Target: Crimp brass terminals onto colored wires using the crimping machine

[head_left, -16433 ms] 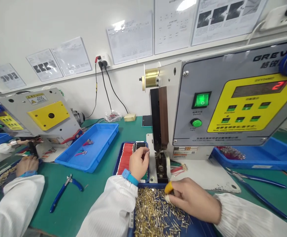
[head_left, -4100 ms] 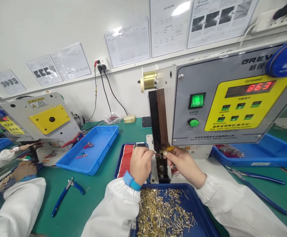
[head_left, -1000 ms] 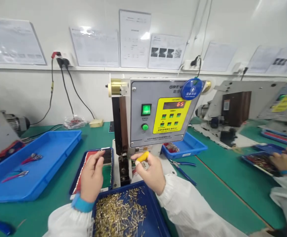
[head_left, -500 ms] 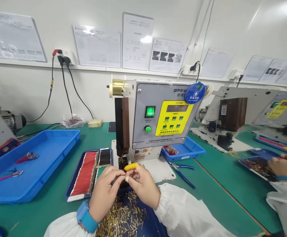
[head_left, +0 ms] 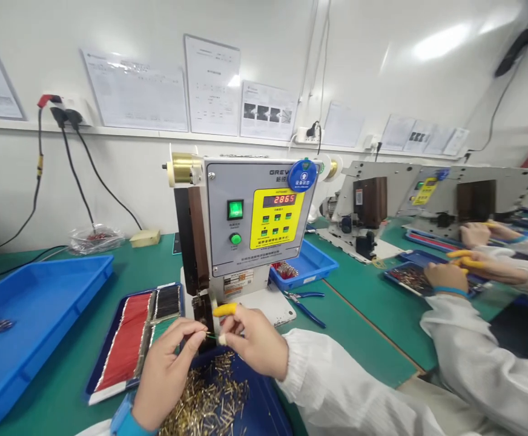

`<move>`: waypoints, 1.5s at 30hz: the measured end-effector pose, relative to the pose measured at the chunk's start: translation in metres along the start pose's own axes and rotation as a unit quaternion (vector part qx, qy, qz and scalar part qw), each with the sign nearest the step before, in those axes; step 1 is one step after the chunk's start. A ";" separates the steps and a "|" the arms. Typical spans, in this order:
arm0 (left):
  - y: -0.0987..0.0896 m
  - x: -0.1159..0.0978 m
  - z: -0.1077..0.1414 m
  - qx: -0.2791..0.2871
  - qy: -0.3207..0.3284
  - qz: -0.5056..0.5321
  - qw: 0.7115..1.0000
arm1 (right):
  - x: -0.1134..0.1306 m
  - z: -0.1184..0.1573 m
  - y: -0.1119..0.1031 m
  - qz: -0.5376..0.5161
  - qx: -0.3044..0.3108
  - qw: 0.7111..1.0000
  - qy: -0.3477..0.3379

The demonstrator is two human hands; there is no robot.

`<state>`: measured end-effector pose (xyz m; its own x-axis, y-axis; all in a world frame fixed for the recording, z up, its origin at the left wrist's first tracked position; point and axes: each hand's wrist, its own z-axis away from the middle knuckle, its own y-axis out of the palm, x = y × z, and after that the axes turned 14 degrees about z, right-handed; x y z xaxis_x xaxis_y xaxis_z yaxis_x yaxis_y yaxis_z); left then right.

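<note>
My left hand point(head_left: 171, 363) pinches a thin green wire with a small metal end, just in front of the base of the grey crimping machine point(head_left: 255, 218). Close beside it on the right, my right hand point(head_left: 255, 339), with yellow and pale finger covers, has its thumb and finger pressed together at the wire's other end. Below both hands lies a blue tray point(head_left: 268, 406) holding a heap of gold metal pins point(head_left: 214, 387). To the left, a tray holds bundled red wires point(head_left: 125, 336), black wires point(head_left: 168, 301) and some green ones.
A large blue tray point(head_left: 41, 327) stands at the left. Behind the machine's base sits another blue tray point(head_left: 312, 263), with blue-handled pliers point(head_left: 307, 309) nearby. At the right, other people's hands point(head_left: 445, 278) work over trays beside more machines.
The view has swung to the right, bringing more of the neighbouring people in. My hands have moved slightly apart, and the green wire shows between them. Red digits now show on the machine's display.
</note>
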<state>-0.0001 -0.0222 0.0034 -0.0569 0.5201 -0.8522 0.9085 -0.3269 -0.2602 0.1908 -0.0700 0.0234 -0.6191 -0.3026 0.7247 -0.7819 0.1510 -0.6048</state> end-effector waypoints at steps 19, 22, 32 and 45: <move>0.001 -0.001 0.004 -0.032 0.115 -0.116 0.986 | -0.124 0.075 -0.142 0.475 0.076 0.866 0.136; 0.001 0.001 0.004 -0.036 0.111 -0.117 0.986 | -0.125 0.071 -0.137 0.490 0.085 0.859 0.118; -0.003 0.005 0.004 -0.102 0.062 -0.063 0.991 | -0.093 0.055 -0.136 0.428 0.026 0.903 0.021; -0.008 0.006 -0.003 -0.292 -0.090 0.080 0.949 | -0.011 -0.019 -0.001 0.337 0.061 0.886 -0.312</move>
<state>-0.0067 -0.0135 0.0019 0.0790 0.3411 -0.9367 0.9829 0.1301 0.1303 0.1972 -0.0488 0.0222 -0.7510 -0.6502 -0.1146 -0.2134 0.4034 -0.8898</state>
